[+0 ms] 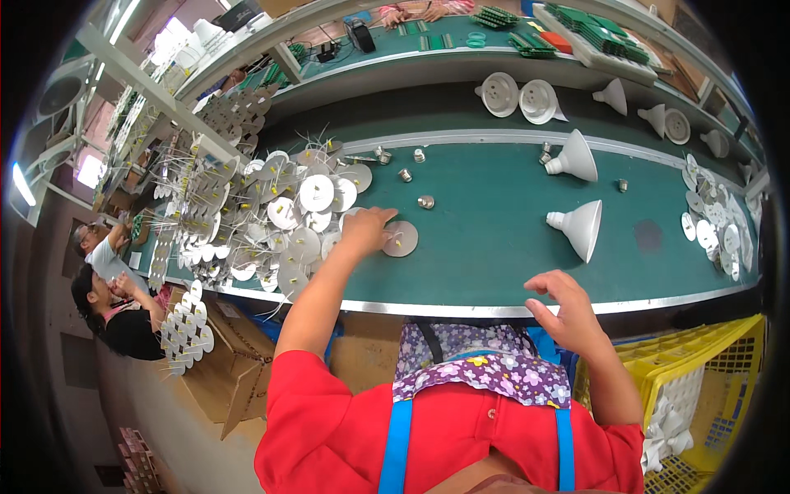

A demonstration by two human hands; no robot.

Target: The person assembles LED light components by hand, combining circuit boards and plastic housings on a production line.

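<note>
My left hand [369, 231] reaches over the bench beside a heap of round grey-white discs with thin wires [317, 193]. Its fingers are closed at the left edge of a single round disc [401, 240]; their tips are partly hidden. My right hand [568, 311] hangs above the bench's front edge, thumb and fingers apart, holding nothing. Beyond it, a white cone-shaped lamp housing [578, 230] lies on its side, with another white lamp housing [574, 158] farther back. Small metal screw caps [425, 202] lie scattered past my left hand.
More discs [714, 216] are piled at the bench's right end. White lamp housings [539, 101] line the shelf under the upper ledge, where green circuit boards [597, 33] are stacked. A yellow crate [699, 362] stands at lower right, a cardboard box [226, 362] at lower left. Other people are at left.
</note>
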